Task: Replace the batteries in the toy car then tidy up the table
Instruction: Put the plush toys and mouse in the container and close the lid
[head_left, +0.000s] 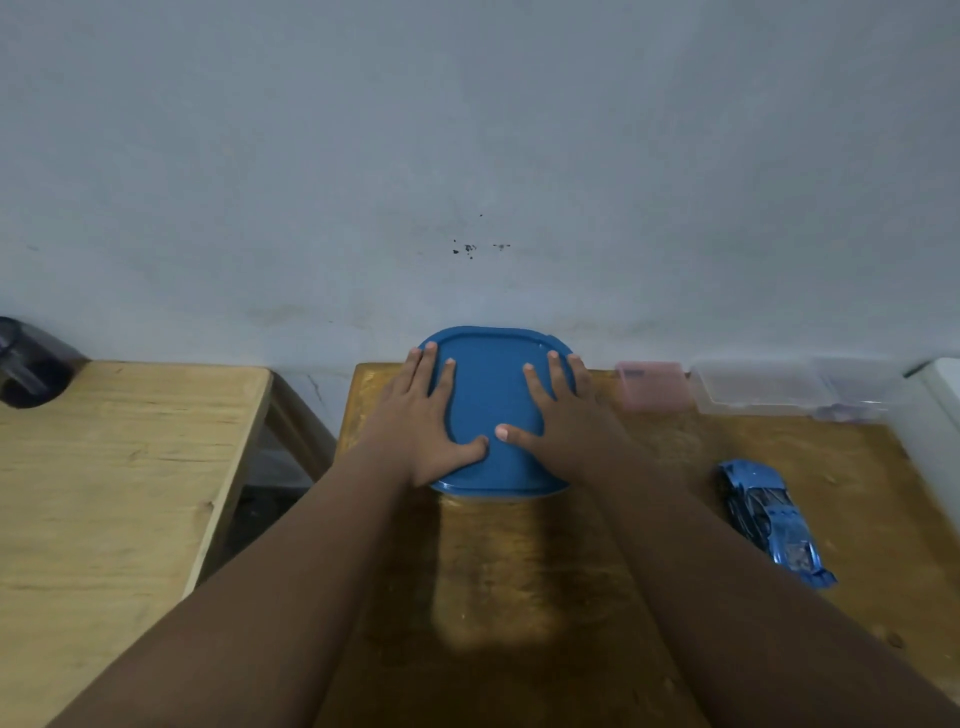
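- So there are two wooden surfaces here: a darker, worn, kinda scuffed table (519, 561) in the middle and right, and a lighter wood table (114, 467) off to the left, with a gap between them.
- Both sit right up against a plain pale grey-blue wall (467, 156), which has a few small dark specks about mid-frame and some faint smudges low down.
- At the far edge of the darker table, by the wall, there's a blue lid (491, 415) with rounded corners. Whatever it covers is hidden under it, can't tell what.
- Left hand (423, 421) lies flat on the lid's left side, fingers spread, not gripping anything.
- Right hand (563, 415) does the same on the right side, palm down, fingers splayed. The two thumbs nearly meet in the middle of the lid.
- The blue toy car (774, 519) sits on its wheels on the right part of the table, well apart from both hands.
- Far right along the wall: a small pink box (654, 387), then a clear plastic container (753, 387) just beside it, and another clear one (857, 389) further right. Contents too blurry to make out.
- A dark object (31, 364) sits at the far left corner of the lighter table, cut off by the frame.
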